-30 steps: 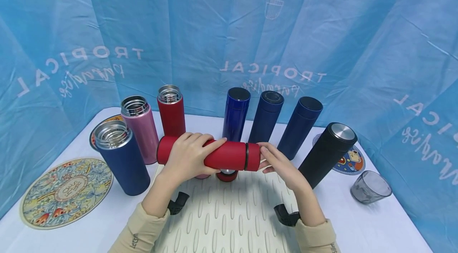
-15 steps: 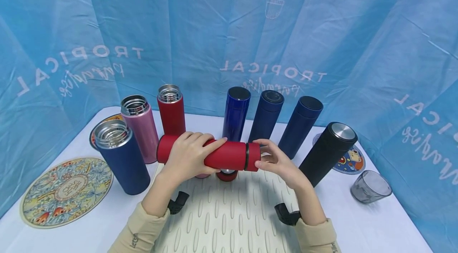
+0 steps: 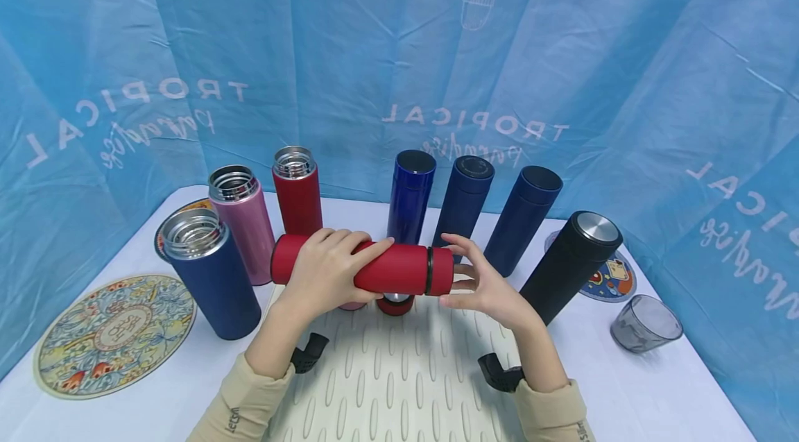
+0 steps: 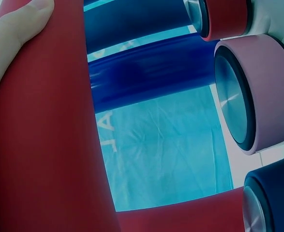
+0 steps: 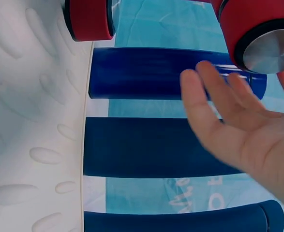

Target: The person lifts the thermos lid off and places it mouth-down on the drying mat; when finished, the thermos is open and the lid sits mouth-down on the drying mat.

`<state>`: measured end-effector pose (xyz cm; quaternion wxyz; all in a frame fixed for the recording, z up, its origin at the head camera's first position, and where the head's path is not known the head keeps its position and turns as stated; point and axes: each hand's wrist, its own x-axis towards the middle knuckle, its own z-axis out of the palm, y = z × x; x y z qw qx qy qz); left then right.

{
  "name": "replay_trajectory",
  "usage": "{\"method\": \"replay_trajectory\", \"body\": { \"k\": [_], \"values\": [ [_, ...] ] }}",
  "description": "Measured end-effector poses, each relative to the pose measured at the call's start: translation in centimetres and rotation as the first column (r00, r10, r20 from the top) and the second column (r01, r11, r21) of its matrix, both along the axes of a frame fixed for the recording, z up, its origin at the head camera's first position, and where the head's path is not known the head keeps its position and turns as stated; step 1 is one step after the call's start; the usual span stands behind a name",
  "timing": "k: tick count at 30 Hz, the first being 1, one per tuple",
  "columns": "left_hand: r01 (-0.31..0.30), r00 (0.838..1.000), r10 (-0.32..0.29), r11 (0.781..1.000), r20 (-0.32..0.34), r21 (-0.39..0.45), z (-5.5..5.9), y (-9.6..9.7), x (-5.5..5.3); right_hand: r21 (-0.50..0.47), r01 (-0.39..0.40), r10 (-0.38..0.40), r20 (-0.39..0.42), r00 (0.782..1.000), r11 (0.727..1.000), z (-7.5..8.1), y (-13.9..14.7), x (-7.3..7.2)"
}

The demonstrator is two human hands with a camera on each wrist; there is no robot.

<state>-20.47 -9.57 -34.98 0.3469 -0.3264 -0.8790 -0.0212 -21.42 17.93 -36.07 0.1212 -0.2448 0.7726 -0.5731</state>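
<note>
My left hand (image 3: 329, 268) grips a red thermos bottle (image 3: 399, 268) from above and holds it sideways over the white ribbed mat. A black ring separates its red lid (image 3: 442, 271) from the body. My right hand (image 3: 490, 289) is at the lid end, thumb and fingers spread around it. In the right wrist view, the fingers (image 5: 212, 79) stand apart from the lid's metal end (image 5: 272, 50). Beneath the bottle lie a red lid (image 3: 394, 305) and a pink lid (image 4: 272, 92); a dark blue lid (image 4: 279, 193) shows in the left wrist view.
Open-mouthed blue (image 3: 215, 289), pink (image 3: 250, 234) and red (image 3: 298, 202) bottles stand left. Lidded blue bottles (image 3: 408, 202) stand behind, with a black bottle (image 3: 568, 268) right. A glass (image 3: 646, 324) and a round placemat (image 3: 115, 334) sit on the table's sides.
My right thumb and fingers have shifted on the lid and now spread wider, away from it. The left hand and the bottle have stayed nearly still.
</note>
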Motion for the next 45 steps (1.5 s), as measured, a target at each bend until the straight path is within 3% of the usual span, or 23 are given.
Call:
{"method": "replay_trajectory", "body": {
  "k": [7, 13, 21, 28, 32, 37, 41, 45],
  "values": [
    [0.0, 1.0, 0.0, 1.0, -0.012, -0.009, -0.03, -0.06, -0.07, 0.074, 0.088, -0.097, 0.115, 0.989, 0.993, -0.18, 0.11, -0.19],
    [0.0, 1.0, 0.0, 1.0, -0.002, -0.017, -0.11, -0.05, -0.07, 0.066, 0.089, -0.096, 0.119, 0.988, 0.994, -0.34, 0.06, -0.24],
    [0.001, 1.0, -0.001, 1.0, -0.007, -0.016, -0.11, -0.14, -0.11, 0.021, 0.049, -0.051, 0.067, 0.996, 0.999, -0.05, 0.06, -0.01],
    [-0.004, 1.0, 0.004, 1.0, 0.005, -0.008, -0.13, -0.14, -0.08, 0.044, 0.044, -0.041, -0.073, 0.997, 0.998, -0.08, 0.01, 0.01],
    [-0.002, 1.0, 0.002, 1.0, 0.001, -0.009, -0.09, -0.14, -0.08, 0.053, 0.048, -0.042, -0.1, 0.994, 0.997, -0.02, 0.0, 0.03],
    [0.001, 1.0, -0.001, 1.0, -0.011, -0.004, 0.0, -0.19, -0.05, 0.049, 0.043, -0.041, -0.026, 0.999, 0.998, 0.07, 0.08, 0.0],
    [0.0, 1.0, 0.0, 1.0, -0.012, -0.012, 0.06, -0.19, -0.03, 0.085, 0.086, -0.093, 0.077, 0.993, 0.993, 0.08, 0.17, -0.08],
    [0.003, 1.0, -0.003, 1.0, -0.012, -0.018, 0.06, -0.15, -0.01, 0.109, 0.109, -0.12, 0.103, 0.987, 0.988, 0.03, 0.19, -0.11]
  ]
}}
